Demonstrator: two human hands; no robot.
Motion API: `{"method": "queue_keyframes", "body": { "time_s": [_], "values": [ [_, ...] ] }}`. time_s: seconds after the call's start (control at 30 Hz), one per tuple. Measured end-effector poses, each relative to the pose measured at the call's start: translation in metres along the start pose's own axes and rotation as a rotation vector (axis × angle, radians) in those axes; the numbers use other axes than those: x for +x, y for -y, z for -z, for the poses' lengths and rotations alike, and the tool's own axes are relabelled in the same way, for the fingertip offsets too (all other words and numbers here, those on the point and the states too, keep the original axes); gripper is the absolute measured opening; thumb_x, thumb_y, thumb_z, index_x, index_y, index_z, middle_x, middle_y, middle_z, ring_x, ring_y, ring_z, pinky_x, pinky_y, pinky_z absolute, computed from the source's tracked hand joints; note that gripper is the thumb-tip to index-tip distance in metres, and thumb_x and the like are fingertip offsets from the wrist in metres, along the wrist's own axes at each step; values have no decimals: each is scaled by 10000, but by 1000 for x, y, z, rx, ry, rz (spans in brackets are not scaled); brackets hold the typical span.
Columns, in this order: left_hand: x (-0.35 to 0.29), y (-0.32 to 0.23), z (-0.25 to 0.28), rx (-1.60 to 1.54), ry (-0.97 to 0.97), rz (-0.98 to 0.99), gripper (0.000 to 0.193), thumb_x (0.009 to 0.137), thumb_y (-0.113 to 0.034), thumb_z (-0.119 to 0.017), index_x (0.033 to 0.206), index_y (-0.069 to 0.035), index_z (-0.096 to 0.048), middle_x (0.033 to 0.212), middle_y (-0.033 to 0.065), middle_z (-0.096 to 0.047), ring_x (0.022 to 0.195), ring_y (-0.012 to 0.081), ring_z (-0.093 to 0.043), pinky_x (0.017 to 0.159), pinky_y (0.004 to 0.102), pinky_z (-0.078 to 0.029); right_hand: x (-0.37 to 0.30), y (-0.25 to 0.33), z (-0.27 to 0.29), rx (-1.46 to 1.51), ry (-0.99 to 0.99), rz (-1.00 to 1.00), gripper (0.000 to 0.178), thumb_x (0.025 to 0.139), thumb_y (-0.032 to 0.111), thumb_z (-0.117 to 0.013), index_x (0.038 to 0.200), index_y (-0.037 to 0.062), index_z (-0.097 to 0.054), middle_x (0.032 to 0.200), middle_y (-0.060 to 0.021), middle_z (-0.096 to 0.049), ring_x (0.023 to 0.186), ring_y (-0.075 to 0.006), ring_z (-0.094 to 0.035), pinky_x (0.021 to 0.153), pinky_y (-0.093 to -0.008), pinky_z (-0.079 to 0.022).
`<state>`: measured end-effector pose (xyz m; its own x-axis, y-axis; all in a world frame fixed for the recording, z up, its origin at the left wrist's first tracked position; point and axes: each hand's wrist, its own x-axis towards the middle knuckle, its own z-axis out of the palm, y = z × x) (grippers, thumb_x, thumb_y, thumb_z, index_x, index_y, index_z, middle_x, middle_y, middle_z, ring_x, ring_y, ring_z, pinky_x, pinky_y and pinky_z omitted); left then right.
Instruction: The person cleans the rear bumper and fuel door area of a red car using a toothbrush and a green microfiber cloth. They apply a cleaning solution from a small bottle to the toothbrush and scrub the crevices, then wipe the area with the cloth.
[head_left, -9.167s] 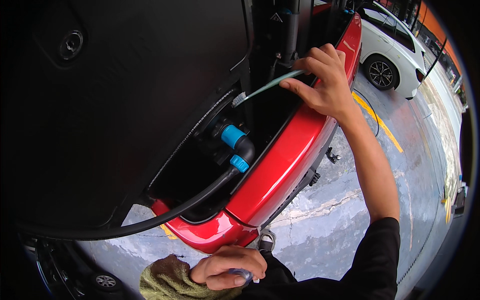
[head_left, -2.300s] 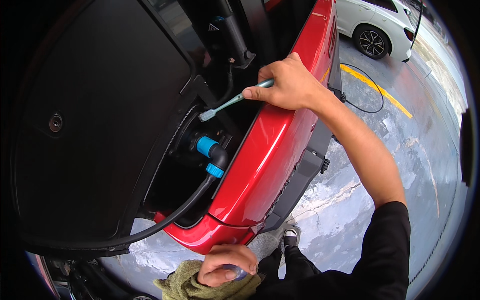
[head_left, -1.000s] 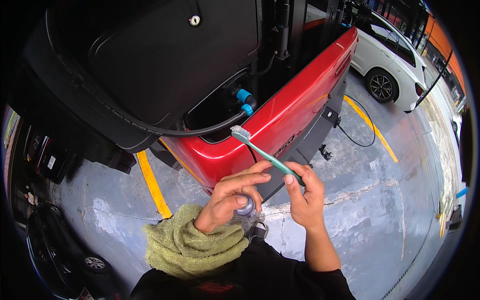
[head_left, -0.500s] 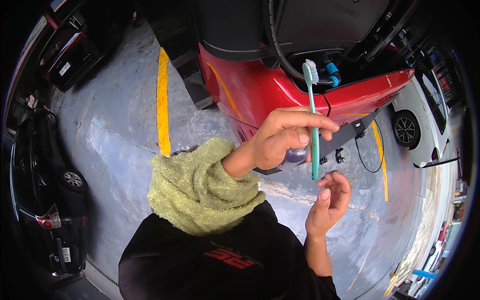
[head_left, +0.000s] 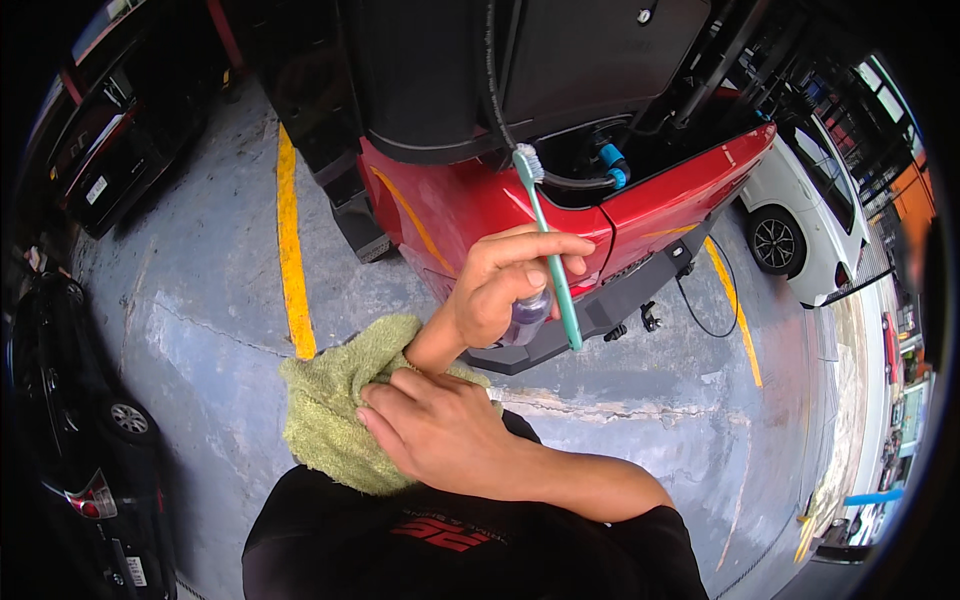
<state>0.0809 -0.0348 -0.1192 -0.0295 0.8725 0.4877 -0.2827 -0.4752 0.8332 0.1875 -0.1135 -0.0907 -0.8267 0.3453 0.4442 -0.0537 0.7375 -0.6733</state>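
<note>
My left hand [head_left: 485, 295] is closed round a teal toothbrush [head_left: 556, 270], its white bristles up and its handle end pointing down. A small clear bottle with a purplish tint [head_left: 527, 318] is also in that hand, partly hidden by the fingers. Over my left forearm hangs a yellow-green towel [head_left: 335, 400]. My right hand [head_left: 445, 430] reaches across my body, its fingers curled onto the towel near the left wrist. Some of those fingertips sink out of sight in the cloth.
Just ahead stands a red vehicle [head_left: 660, 210] with a black bumper [head_left: 520, 355] and a blue fitting [head_left: 612, 165] on a black hose. A white car [head_left: 815, 225] is at the right, dark cars [head_left: 75, 370] at the left. Yellow lines [head_left: 292, 240] mark the grey floor.
My right hand has moved left, from below the toothbrush handle onto the towel at my left forearm. The toothbrush and bottle stay in my left hand, and the view has shifted slightly.
</note>
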Motion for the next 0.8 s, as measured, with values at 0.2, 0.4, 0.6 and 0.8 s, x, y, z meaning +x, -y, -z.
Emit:
{"method": "queue_keyframes", "body": {
  "time_s": [0.2, 0.4, 0.6, 0.8],
  "values": [
    [-15, -10, 19, 75, -86, -7, 595, 841, -268, -519, 1248, 153, -624, 1094, 217, -662, 782, 247, -713, 700, 312, -570, -14, 8, 17, 523, 68, 108, 123, 943, 128, -665, 1006, 51, -592, 1256, -131, -524, 1211, -302, -501, 1024, -447, -372],
    [-31, -18, 27, 99, -165, 0, 602, 842, -291, -535, 1229, 161, -627, 1081, 239, -663, 828, 289, -718, 722, 346, -595, -54, 10, 88, 1119, -238, 141, 191, 1080, 264, -486, 1119, 83, -440, 1240, -310, -620, 1278, -462, -547, 1144, -599, -302],
    [-47, -32, 37, 121, -206, -81, 577, 866, -317, -530, 1185, 151, -633, 1057, 248, -645, 849, 325, -709, 752, 408, -620, -89, -41, 167, 891, -830, -76, 289, 1068, 326, -530, 1186, 64, -506, 966, -178, -666, 843, -285, -710, 841, -472, -586],
    [-58, -43, 34, 214, -163, -140, 556, 919, -320, -494, 1228, 128, -603, 1010, 245, -595, 678, 328, -692, 702, 450, -617, -27, -135, 243, 291, -758, -278, 537, 1010, 216, -649, 1457, -35, -489, 1227, -96, -636, 1165, -178, -599, 1020, -319, -471]
  ]
}}
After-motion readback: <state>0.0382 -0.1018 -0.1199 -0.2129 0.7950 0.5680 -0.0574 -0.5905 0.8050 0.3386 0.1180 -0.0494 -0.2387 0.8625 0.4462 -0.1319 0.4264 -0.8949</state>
